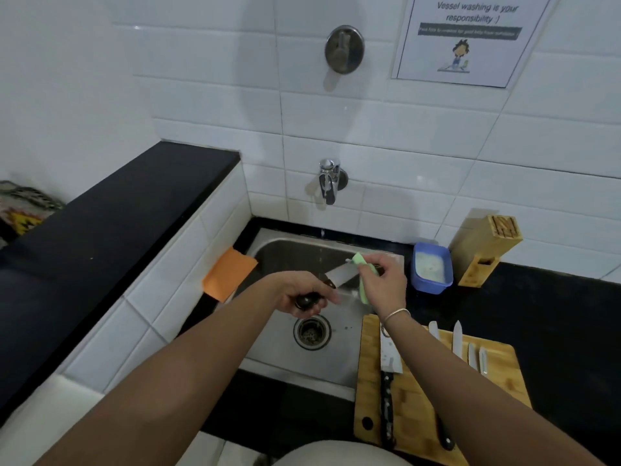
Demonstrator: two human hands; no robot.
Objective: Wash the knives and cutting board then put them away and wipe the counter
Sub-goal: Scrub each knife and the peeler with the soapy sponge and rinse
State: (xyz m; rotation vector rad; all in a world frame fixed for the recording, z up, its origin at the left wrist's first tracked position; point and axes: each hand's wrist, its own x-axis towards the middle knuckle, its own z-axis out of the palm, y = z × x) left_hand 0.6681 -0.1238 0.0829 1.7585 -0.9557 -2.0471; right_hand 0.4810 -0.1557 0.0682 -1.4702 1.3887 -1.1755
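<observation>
Nearest the camera, the cutting board (416,408) overhangs the counter's front edge by the sink (268,334), while the left hand (302,294) grips a knife (337,277) over the basin and the right hand (386,284) pinches a green sponge (361,264) against its blade, where a slip of soapy fingers could cut.

The sink basin (279,348) lies open below the tap (328,183); knives (470,351) crowd the cutting board (413,398).

A paper sign (470,38) on the tiled wall, upper right of the frame, reads "Vessel washing is your responsibility :)" in its two top lines. Below that, a dark band carries one line of small pale print, too blurred to read. Under the band stands a small cartoon figure.
</observation>
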